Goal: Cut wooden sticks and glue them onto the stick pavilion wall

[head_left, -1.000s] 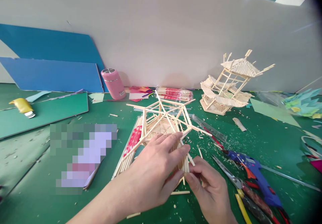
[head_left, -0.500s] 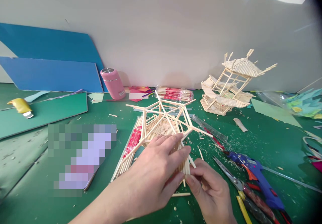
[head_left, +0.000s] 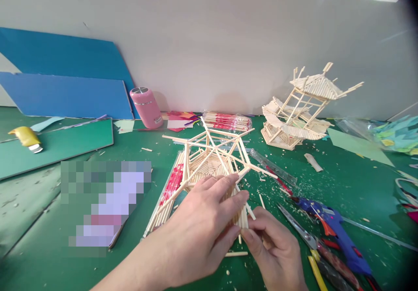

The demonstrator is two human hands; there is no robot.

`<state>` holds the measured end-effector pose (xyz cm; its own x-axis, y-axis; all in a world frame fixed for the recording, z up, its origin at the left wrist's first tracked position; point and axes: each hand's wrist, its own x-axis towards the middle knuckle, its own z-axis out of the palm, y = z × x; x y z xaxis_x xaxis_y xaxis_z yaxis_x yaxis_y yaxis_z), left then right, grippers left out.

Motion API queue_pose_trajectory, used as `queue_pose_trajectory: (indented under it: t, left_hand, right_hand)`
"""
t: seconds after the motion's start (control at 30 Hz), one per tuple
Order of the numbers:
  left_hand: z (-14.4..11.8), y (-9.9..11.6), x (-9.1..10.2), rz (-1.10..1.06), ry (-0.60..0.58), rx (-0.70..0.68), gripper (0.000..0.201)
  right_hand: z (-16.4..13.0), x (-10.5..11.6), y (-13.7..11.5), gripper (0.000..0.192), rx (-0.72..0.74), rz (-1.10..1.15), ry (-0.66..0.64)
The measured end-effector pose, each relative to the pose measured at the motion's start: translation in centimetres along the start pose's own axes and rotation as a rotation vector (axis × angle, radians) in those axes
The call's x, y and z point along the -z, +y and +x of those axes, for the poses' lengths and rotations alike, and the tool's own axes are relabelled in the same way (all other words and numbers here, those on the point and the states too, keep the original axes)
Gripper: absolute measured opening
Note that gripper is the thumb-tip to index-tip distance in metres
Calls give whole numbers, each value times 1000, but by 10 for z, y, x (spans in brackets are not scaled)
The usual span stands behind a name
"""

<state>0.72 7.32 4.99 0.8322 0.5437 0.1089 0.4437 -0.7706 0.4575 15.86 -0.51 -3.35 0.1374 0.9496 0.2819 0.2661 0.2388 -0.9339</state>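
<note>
The left hand (head_left: 204,223) lies spread over the near side of a stick frame (head_left: 212,162), fingers (head_left: 225,182) resting flat on its slats and the thumb tucked under its near edge, so it grips the frame loosely from above. The right hand (head_left: 274,249) sits just beside it, thumb and forefinger pinched narrow on a short stick (head_left: 243,219) that stands against the frame's near corner. The frame, a hexagon of pale sticks with long spokes crossing above it, rests on the green counter (head_left: 58,247) at the middle of the view, partly on a pack of sticks with red print (head_left: 170,186). A loose stick (head_left: 235,254) lies on the counter between the two hands. To the right lie scissors (head_left: 298,230), a blue glue gun (head_left: 333,234) and a clear ruler (head_left: 272,167), with wood chips scattered around them. Farther back stands a finished stick pavilion (head_left: 302,108), tilted, and near the wall a pink bottle (head_left: 146,108) and a wrapped bundle of sticks (head_left: 227,121). Blue boards (head_left: 65,86) lean on the wall at the left, and a yellow object (head_left: 26,136) lies on a lighter green mat (head_left: 55,145).
</note>
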Motion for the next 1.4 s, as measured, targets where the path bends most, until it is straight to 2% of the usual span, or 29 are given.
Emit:
queue_pose_trajectory:
  t: [0.3,0.43,0.5,0.63,0.7,0.9,1.13,1.4]
  left_hand:
    - [-2,-1,2,19,-9,-9,37]
    - [-2,-3,-1,24,-2,1,38]
    - [-2,-4,-2,26,6,-1,42]
    - [-3,-4,-4,28,1,3,46]
    - [-4,-4,-3,29,7,11,46]
    - [-6,-6,-4,0,-3,22,48]
    - [-4,-6,-6,-10,57,-4,41]
    - [-3,-3,-1,-11,35,10,37]
  right_hand:
    - [-1,1,-1,8,43,-12,5]
    - [1,3,0,8,2,-13,-25]
    - [1,4,3,4,-16,-26,14]
    - [-1,2,8,36,51,-55,146]
    - [-1,2,9,40,109,-45,147]
    - [0,3,15,38,167,37,80]
    - [1,1,20,31,193,101,86]
    - [6,-1,15,29,247,102,139]
